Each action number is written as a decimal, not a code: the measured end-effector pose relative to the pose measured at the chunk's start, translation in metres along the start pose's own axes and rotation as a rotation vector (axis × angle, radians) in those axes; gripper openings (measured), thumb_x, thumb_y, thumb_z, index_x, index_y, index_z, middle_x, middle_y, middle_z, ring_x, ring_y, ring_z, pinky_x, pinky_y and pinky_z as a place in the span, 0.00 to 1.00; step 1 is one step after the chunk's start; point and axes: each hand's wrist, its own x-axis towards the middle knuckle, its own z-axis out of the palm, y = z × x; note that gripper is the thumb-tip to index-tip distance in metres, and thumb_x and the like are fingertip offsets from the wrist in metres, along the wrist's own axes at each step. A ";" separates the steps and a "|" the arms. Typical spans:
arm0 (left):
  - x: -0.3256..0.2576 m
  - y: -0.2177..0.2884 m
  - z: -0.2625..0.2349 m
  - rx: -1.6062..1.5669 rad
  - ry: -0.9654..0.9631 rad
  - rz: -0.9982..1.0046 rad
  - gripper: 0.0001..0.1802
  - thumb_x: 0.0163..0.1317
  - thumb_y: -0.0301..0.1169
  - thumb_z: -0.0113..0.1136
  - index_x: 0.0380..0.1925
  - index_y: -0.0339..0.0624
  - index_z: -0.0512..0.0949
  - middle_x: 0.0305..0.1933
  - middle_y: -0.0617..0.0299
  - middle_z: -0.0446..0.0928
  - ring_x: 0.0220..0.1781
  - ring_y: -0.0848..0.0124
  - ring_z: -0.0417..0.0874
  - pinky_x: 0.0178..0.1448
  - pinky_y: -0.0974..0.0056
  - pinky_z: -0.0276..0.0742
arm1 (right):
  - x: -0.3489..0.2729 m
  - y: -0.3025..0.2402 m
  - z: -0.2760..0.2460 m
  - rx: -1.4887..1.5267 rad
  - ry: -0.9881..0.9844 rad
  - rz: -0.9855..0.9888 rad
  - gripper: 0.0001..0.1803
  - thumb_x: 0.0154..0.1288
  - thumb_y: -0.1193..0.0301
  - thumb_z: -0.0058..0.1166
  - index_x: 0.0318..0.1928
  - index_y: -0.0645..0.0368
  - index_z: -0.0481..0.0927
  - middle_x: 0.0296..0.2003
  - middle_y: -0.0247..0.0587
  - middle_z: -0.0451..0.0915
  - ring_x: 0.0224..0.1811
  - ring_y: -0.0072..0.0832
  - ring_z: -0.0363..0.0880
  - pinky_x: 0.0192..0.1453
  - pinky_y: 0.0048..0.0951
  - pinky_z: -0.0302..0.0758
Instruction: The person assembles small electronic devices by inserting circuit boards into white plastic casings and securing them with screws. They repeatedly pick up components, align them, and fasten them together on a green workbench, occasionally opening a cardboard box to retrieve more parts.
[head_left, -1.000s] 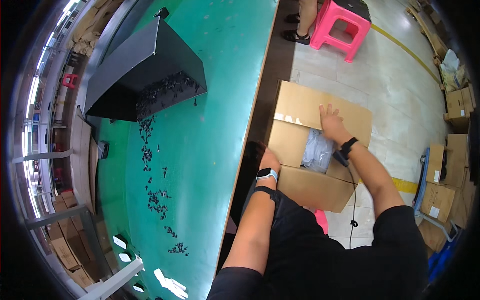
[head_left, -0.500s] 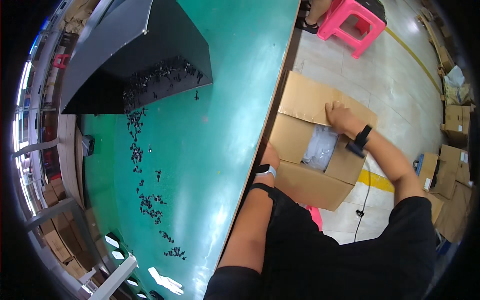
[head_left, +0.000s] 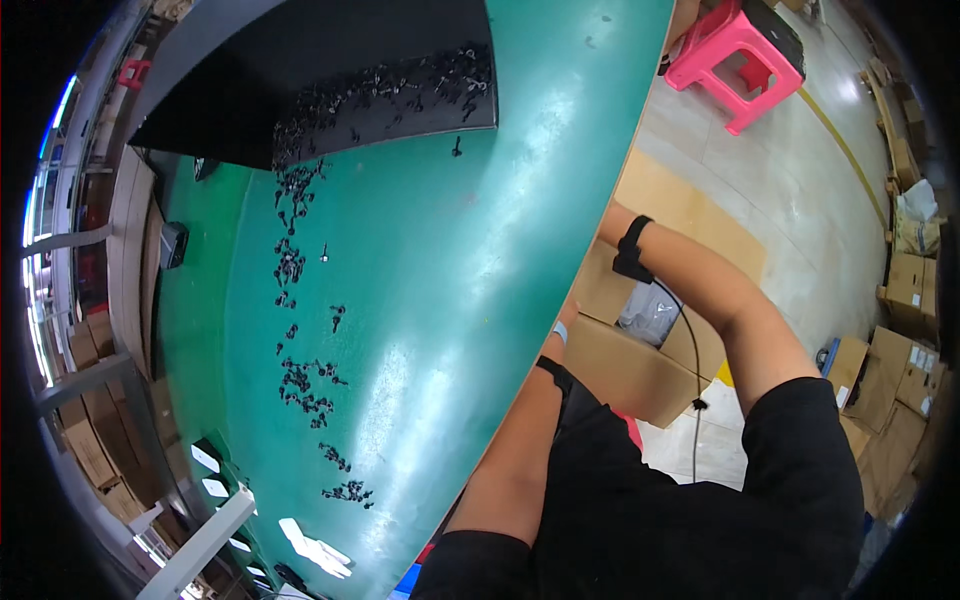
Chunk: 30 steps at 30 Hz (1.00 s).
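Observation:
An open cardboard carton (head_left: 640,378) stands beside the table, partly covered by the table's edge. Clear plastic bags (head_left: 648,313) show inside it, and its far flap (head_left: 695,210) is folded outward. My right arm reaches across the carton, and the right hand (head_left: 609,225) goes out of sight past the table edge, fingers hidden. Against the carton's near left side is my left hand (head_left: 571,313); only a little of it shows by the watch, and the table hides its fingers. What either hand touches cannot be seen.
The green table (head_left: 430,250) bears scattered small black screw-like parts (head_left: 305,385). More of them lie in a black open-fronted bin (head_left: 390,125). A pink stool (head_left: 735,65) stands on the floor, with cartons (head_left: 905,375) at far right. A cable (head_left: 697,430) hangs from my right wrist strap.
My right hand has left the carton's far flap and moved left to the table edge. The view has shifted, so the table now covers more of the carton.

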 end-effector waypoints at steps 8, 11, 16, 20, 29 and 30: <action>-0.005 -0.009 0.008 -0.075 -0.032 0.022 0.59 0.50 0.31 0.77 0.74 0.30 0.46 0.75 0.34 0.56 0.76 0.40 0.57 0.76 0.47 0.60 | -0.026 0.008 -0.057 0.399 -0.081 -0.113 0.31 0.70 0.57 0.49 0.69 0.57 0.67 0.69 0.56 0.66 0.71 0.59 0.58 0.65 0.67 0.62; -0.003 -0.004 0.005 -0.085 -0.034 0.012 0.59 0.50 0.31 0.77 0.74 0.30 0.46 0.75 0.33 0.56 0.76 0.40 0.58 0.76 0.48 0.60 | -0.028 0.005 -0.062 0.435 -0.091 -0.132 0.30 0.71 0.57 0.49 0.68 0.57 0.69 0.67 0.56 0.68 0.70 0.57 0.60 0.66 0.63 0.63; 0.004 -0.012 0.005 -0.110 -0.029 0.018 0.59 0.51 0.31 0.77 0.74 0.30 0.46 0.75 0.33 0.57 0.76 0.40 0.58 0.76 0.49 0.60 | -0.033 0.004 -0.069 0.451 -0.106 -0.146 0.27 0.71 0.58 0.49 0.65 0.58 0.72 0.65 0.55 0.71 0.67 0.54 0.64 0.66 0.57 0.65; 0.009 -0.013 0.008 -0.131 -0.026 0.025 0.58 0.51 0.31 0.76 0.74 0.29 0.46 0.75 0.33 0.57 0.76 0.41 0.59 0.76 0.49 0.60 | -0.037 0.006 -0.075 0.466 -0.119 -0.138 0.25 0.72 0.58 0.49 0.63 0.58 0.74 0.63 0.54 0.73 0.65 0.52 0.68 0.66 0.52 0.66; 0.022 -0.016 0.012 -0.162 -0.022 0.030 0.58 0.52 0.31 0.76 0.74 0.29 0.46 0.74 0.33 0.58 0.75 0.41 0.60 0.77 0.51 0.60 | -0.040 0.008 -0.080 0.526 -0.098 -0.136 0.22 0.73 0.59 0.48 0.59 0.59 0.79 0.59 0.52 0.78 0.61 0.46 0.75 0.67 0.41 0.69; 0.022 -0.017 0.013 -0.160 -0.023 0.028 0.58 0.52 0.31 0.76 0.74 0.29 0.46 0.74 0.33 0.58 0.75 0.41 0.60 0.77 0.51 0.60 | -0.039 0.004 -0.082 0.544 -0.083 -0.130 0.21 0.73 0.59 0.48 0.58 0.59 0.79 0.59 0.52 0.79 0.60 0.45 0.75 0.67 0.40 0.70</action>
